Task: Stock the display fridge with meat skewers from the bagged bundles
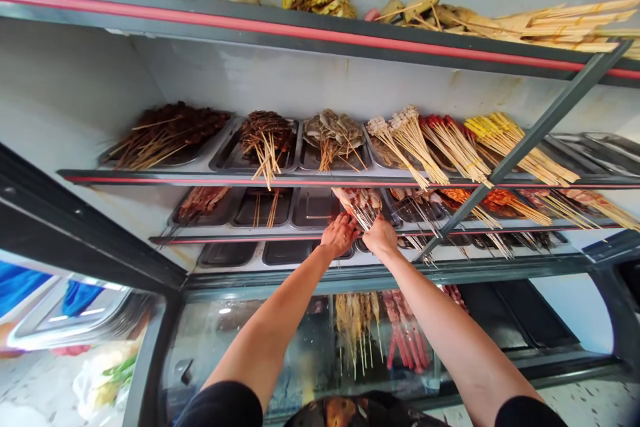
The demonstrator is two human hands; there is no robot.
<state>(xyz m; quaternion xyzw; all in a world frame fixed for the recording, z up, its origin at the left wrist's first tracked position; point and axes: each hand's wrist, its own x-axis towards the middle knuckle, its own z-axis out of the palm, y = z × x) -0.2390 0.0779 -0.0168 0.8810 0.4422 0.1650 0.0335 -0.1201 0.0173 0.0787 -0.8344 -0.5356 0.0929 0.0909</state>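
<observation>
Both my arms reach into the middle-lower shelf of a display case. A bundle of meat skewers [364,201] with thin metal sticks lies there, sticks pointing toward me. My right hand [381,237] is closed around the stick ends on the right. My left hand [340,233] is at the bundle's left side, its fingers curled against the sticks; its fingertips are partly hidden. Just left of the bundle is a bare metal tray [313,207]. To the right, more meat skewers [417,199] rest in a tray.
Above my hands runs a shelf edge [300,180] with trays of skewers, including dark meat skewers [267,137] and yellow-tipped skewers [515,143]. A slanted metal bar [525,147] crosses at right. Below is a glass-fronted compartment [240,340] with hanging skewers. Stacked trays [75,320] stand lower left.
</observation>
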